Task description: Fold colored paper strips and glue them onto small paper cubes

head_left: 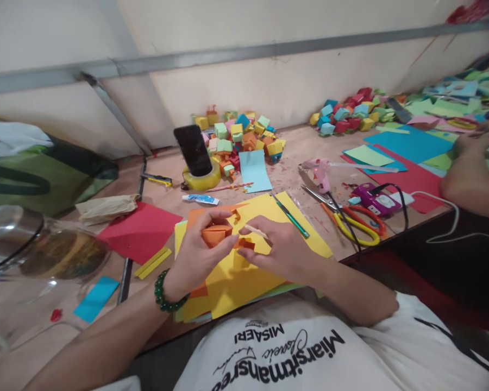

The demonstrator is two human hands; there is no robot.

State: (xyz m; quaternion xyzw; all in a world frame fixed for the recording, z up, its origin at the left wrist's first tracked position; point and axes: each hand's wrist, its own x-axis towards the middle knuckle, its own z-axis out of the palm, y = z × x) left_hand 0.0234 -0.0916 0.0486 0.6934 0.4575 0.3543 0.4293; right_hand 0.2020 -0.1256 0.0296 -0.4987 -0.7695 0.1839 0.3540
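My left hand (191, 255), with a green bead bracelet (167, 296) at its wrist, is closed around a small folded orange paper box (217, 235). Close beside it, my right hand (285, 244) holds a thin pale stick (256, 231) between its fingers. A smaller orange paper piece (245, 244) shows between the two hands, near my right fingertips; whether they touch it I cannot tell. Just beyond my fingers lies a curled orange paper strip (236, 215). Both hands are above a stack of yellow sheets (248, 288). A green pen-like tool (291, 216) rests on the stack's right side.
Many paper cubes (250, 138) are heaped by the wall behind a propped phone (193, 151). To the right are a pink glue gun (321, 174), scissors (356, 225) and a purple power adapter (378, 200). Another person's arm (468, 168) is far right; a glass jar (61, 250) stands left.
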